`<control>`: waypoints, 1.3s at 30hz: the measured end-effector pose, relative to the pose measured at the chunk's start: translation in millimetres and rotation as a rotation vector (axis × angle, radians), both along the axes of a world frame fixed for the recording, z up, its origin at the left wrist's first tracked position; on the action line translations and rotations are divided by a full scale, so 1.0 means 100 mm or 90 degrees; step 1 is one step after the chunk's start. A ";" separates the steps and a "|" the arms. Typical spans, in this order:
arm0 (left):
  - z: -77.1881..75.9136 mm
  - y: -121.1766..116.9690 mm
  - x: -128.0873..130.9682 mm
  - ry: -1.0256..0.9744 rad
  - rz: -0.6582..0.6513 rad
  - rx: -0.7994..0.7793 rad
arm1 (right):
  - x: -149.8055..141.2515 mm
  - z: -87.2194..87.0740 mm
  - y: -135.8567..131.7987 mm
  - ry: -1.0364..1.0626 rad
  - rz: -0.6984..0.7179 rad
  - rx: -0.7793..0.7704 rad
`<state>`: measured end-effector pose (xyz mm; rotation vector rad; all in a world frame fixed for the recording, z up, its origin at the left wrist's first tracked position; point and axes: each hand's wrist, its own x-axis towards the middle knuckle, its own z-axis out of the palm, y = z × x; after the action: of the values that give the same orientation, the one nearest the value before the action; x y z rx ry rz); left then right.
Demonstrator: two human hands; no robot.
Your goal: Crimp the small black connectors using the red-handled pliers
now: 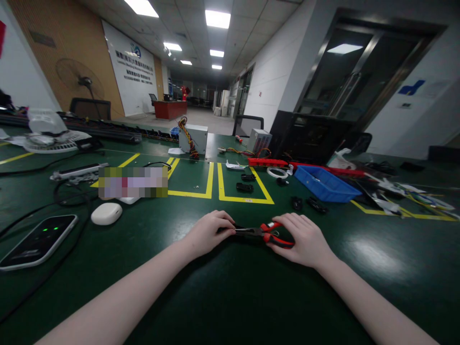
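Long-nose pliers [257,232] with red and black handles lie across the middle, just above the green table [251,297]. My right hand [305,239] grips their handles, which are slightly spread, and their jaws point left. At the jaw tips my left hand [213,231] is closed in a pinch. A small dark piece shows by its fingertips, too hidden to name. Beyond the hands lie small black parts: one [245,187] inside a yellow-taped box and another [296,203] to the right of it.
A blue plastic bin [325,184] stands at right, near a white cable coil [278,172]. Farther back sit a power supply [194,139] with coloured wires and a second metal box [259,141]. On the left are a white case [107,213], a phone-like device [39,241] and black cables.
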<state>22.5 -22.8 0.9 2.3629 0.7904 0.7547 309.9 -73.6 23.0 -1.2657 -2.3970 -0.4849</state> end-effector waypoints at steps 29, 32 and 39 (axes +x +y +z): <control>-0.01 0.01 -0.01 0.012 -0.030 0.003 | -0.02 0.02 -0.01 0.002 0.028 0.018; -0.01 0.00 -0.01 0.008 -0.032 0.000 | -0.01 0.00 0.00 -0.004 0.033 0.014; 0.00 -0.01 -0.01 0.009 -0.038 0.004 | -0.02 0.02 -0.01 -0.011 0.025 -0.032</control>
<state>21.1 -23.7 0.7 2.3880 0.7210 0.7180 308.2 -74.6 24.7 -1.2373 -2.4576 -0.4281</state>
